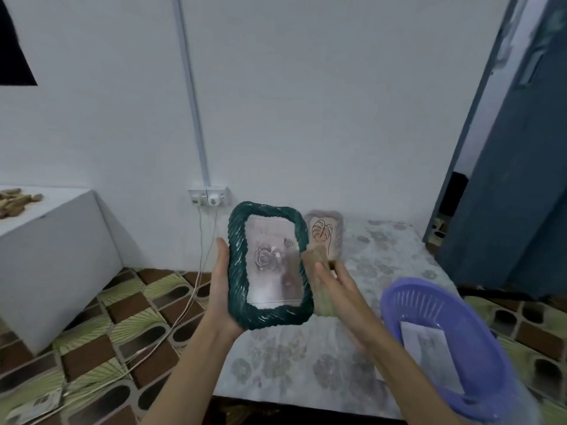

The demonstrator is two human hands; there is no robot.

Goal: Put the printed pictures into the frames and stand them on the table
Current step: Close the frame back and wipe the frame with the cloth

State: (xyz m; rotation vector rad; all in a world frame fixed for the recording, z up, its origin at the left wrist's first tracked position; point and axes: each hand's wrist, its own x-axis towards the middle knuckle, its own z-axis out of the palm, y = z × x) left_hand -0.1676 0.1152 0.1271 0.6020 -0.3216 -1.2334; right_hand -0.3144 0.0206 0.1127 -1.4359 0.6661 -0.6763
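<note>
Room: we look at a pale wall [306,102] with a socket plate [209,196], cables hanging from it to a patterned tile floor [101,326], and a blue door [506,179] at the right.
Desk: we see the desk [294,363] under a floral cloth, set against the wall.
Green frame: our left hand [221,289] holds the dark green frame [270,268] upright above the desk, palm along its left edge and fingers curled behind it; a rose picture [271,262] shows behind its glass.
Right hand: our right hand [334,286] is beside the green frame's right edge, fingers extended and relaxed (blurred, so we cannot tell whether they touch the frame).
Second frame: a pale frame [329,231] with a leaf line drawing stands on the desk at the back, near the wall, just right of the green frame.
Basket: a purple plastic basket [460,314] sits at the desk's right edge, with a printed picture [429,351] lying inside it.
Left side: a white box-like surface [46,256] carries some brown objects [15,200] we cannot identify.
</note>
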